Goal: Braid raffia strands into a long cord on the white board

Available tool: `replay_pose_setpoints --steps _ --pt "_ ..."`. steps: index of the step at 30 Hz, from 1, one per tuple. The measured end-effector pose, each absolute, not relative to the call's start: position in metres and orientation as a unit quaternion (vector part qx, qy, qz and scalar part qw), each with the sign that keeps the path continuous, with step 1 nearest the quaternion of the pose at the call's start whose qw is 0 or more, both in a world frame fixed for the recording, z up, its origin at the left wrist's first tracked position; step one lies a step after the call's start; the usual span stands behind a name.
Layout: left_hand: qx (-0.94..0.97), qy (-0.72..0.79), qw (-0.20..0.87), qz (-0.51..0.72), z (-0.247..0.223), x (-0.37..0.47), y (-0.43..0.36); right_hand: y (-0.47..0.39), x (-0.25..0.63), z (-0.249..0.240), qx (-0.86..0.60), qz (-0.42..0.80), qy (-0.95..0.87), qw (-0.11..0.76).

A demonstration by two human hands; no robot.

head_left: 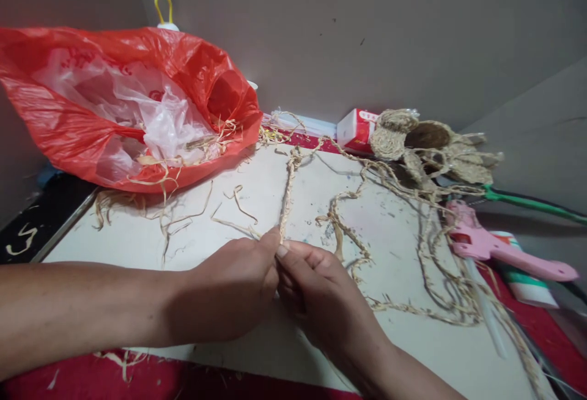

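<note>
A braided straw cord [287, 195] runs from the back of a white board down to my two hands, which meet at its near end. My left hand [245, 277] is closed, its thumb and fingers pinching the cord. Touching it from the right, my right hand [316, 281] pinches the same end between thumb and forefinger. The cord continues from a knot at the back into a long braid [348, 233] that winds over the board to the right. Loose straw strands [241, 204] lie left of the cord.
A red plastic bag [183, 51] with straw inside stands at the back left. At the right are a pink glue gun [509, 253], woven straw pieces [426, 143], a tissue pack [355, 129] and a white-green cup [527, 284]. The white board [151, 247] lies on red cloth.
</note>
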State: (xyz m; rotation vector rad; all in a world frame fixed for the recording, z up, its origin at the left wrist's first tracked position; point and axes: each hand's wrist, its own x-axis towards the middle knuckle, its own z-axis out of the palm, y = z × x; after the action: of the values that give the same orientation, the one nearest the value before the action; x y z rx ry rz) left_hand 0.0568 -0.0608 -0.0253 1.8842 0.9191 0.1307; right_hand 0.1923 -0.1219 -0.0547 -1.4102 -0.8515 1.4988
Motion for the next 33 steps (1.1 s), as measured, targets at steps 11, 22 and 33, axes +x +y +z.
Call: replay_pose_setpoints --steps 11,22,33 --pt "0.825 0.287 0.486 0.020 -0.001 0.048 -0.043 -0.121 0.195 -0.052 -0.509 0.659 -0.263 0.487" --pt "0.723 0.289 0.623 0.073 -0.029 0.055 -0.032 -0.114 0.200 -0.045 -0.460 0.707 -0.270 0.465" --pt "0.794 0.274 0.540 0.055 -0.020 0.056 -0.025 -0.114 0.214 -0.047 -0.513 0.698 -0.328 0.376"
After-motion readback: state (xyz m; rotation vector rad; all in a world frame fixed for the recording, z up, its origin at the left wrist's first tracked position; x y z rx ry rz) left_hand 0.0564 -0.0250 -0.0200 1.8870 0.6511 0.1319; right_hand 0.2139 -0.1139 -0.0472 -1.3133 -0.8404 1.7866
